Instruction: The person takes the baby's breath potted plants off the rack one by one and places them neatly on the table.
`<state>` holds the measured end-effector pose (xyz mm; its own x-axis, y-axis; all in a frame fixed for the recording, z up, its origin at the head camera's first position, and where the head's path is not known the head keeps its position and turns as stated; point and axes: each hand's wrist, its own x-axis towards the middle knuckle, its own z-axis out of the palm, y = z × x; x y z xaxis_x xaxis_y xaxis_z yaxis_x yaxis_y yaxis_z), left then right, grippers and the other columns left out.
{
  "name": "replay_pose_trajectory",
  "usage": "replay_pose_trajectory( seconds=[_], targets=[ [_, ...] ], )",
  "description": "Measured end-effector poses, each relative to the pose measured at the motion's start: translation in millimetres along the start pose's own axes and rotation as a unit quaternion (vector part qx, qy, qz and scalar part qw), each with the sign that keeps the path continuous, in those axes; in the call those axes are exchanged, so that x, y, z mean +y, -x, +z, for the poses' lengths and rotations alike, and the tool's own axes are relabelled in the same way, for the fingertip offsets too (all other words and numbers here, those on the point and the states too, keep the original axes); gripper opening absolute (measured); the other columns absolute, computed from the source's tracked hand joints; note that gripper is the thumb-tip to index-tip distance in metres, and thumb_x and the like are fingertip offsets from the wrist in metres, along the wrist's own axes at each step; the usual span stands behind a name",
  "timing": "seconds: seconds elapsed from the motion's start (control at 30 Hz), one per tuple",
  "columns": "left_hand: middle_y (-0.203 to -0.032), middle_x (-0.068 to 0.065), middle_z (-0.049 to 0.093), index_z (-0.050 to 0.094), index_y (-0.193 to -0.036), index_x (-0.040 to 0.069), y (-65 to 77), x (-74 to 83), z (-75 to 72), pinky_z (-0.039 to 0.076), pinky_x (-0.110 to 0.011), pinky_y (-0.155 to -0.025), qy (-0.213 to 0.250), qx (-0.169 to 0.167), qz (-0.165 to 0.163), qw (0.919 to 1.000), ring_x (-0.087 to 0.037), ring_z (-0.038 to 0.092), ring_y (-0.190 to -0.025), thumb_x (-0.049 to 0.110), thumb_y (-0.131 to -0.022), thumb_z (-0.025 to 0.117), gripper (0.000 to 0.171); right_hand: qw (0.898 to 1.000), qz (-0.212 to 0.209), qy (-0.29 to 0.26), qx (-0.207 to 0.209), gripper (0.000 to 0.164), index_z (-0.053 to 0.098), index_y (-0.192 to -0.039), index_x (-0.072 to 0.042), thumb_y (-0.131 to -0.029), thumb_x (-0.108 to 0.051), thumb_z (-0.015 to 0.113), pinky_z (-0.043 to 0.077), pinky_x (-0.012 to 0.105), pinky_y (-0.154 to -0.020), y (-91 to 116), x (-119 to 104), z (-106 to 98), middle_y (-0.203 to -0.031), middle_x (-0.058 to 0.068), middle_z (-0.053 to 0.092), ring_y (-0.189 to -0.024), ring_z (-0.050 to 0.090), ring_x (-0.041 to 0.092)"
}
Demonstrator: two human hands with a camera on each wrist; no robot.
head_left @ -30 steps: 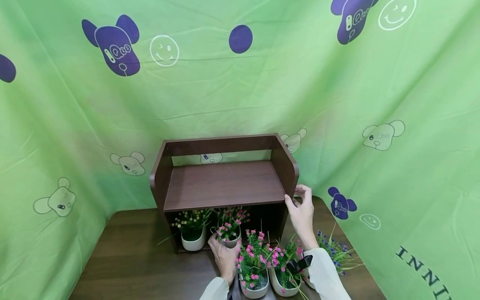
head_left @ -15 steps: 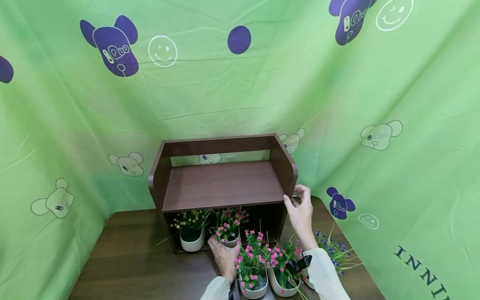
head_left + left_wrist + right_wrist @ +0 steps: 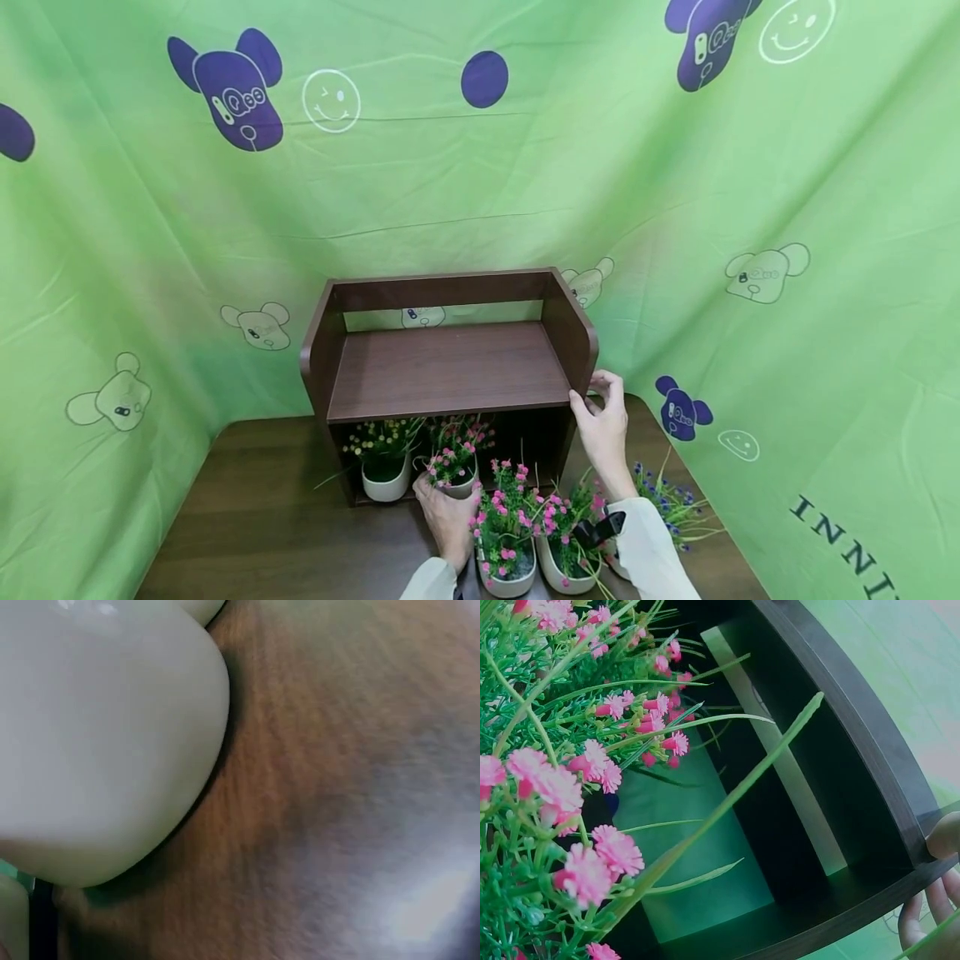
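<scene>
In the head view, my left hand (image 3: 447, 515) grips the white pot of a pink-flowered artificial plant (image 3: 456, 457) at the front of the lower compartment of a dark brown wooden shelf (image 3: 450, 367). The far side of that pot is hidden. My right hand (image 3: 603, 425) holds the front edge of the shelf's right side panel between thumb and fingers; the right wrist view shows its fingertips (image 3: 943, 838) at that panel. Left of the gripped pot, a yellow-flowered plant (image 3: 386, 467) stands in the same compartment. A white pot (image 3: 112, 735) fills the left wrist view's upper left.
Two pink-flowered potted plants stand in front of the shelf, one left (image 3: 507, 533) and one right (image 3: 568, 546), close to my forearms. A blue-flowered plant (image 3: 671, 508) is beyond my right sleeve. The wooden table (image 3: 247, 533) meets a green printed cloth (image 3: 450, 183) behind.
My left hand and the pink-flowered plant it grips have shifted slightly left, toward the yellow-flowered one. The right hand stays on the shelf's side panel.
</scene>
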<state>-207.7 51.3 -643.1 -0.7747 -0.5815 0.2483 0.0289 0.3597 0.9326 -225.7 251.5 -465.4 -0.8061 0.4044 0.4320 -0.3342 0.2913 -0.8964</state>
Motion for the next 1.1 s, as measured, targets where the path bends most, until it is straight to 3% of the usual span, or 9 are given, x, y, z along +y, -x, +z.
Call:
replay_pose_trajectory(
  seconds=[0.23, 0.5, 0.77, 1.0, 1.1],
  targets=[
    [-0.115, -0.02, 0.055, 0.054, -0.124, -0.003, 2.4, -7.6, -6.2, 0.052, -0.057, -0.091, -0.003, 0.025, 0.042, 0.9988, -0.041, 0.058, -0.104, 0.018, -0.064, 0.098, 0.077, 1.0, -0.007, 0.013, 0.005, 0.041, 0.046, -0.135, 0.006, -0.099, 0.008, 0.065, 0.046, 0.008, -0.092, 0, -1, 0, -0.127, 0.016, 0.056, -0.112, 0.053, 0.002],
    [-0.115, -0.019, 0.055, 0.056, -0.121, -0.003, 7.5, -13.3, -18.4, 0.051, -0.056, -0.089, -0.004, 0.044, 0.066, 0.9968, -0.039, 0.057, -0.104, 0.021, -0.061, 0.1, 0.078, 1.0, -0.019, 0.006, 0.002, 0.038, 0.046, -0.131, 0.013, -0.097, 0.013, 0.063, 0.048, 0.009, -0.091, 8, -25, 1, -0.123, 0.024, 0.056, -0.109, 0.054, 0.006],
    [-0.114, -0.019, 0.055, 0.059, -0.121, -0.003, 13.3, -13.9, -33.2, 0.05, -0.054, -0.087, -0.021, 0.054, 0.087, 0.9945, -0.037, 0.054, -0.103, 0.019, -0.057, 0.1, 0.08, 1.0, -0.016, 0.005, 0.009, 0.042, 0.047, -0.135, 0.007, -0.098, 0.009, 0.066, 0.047, 0.008, -0.091, 0, 2, 1, -0.127, 0.016, 0.057, -0.11, 0.053, 0.002],
    [-0.115, -0.019, 0.055, 0.056, -0.123, -0.003, 20.4, -13.7, -43.6, 0.053, -0.056, -0.087, -0.02, 0.059, 0.073, 0.9954, -0.038, 0.057, -0.104, 0.016, -0.055, 0.101, 0.084, 1.0, -0.014, 0.004, 0.002, 0.043, 0.046, -0.136, 0.006, -0.098, 0.007, 0.067, 0.047, 0.008, -0.091, -1, 4, 0, -0.128, 0.015, 0.057, -0.111, 0.053, 0.003],
    [-0.113, -0.018, 0.056, 0.058, -0.121, -0.003, 25.4, -14.6, -48.4, 0.051, -0.052, -0.086, -0.024, 0.064, 0.083, 0.9942, -0.036, 0.057, -0.102, 0.015, -0.053, 0.101, 0.083, 1.0, -0.012, 0.003, 0.002, 0.042, 0.046, -0.136, 0.006, -0.098, 0.007, 0.066, 0.047, 0.008, -0.092, 0, 2, 0, -0.127, 0.015, 0.056, -0.111, 0.053, 0.002]
  ],
)
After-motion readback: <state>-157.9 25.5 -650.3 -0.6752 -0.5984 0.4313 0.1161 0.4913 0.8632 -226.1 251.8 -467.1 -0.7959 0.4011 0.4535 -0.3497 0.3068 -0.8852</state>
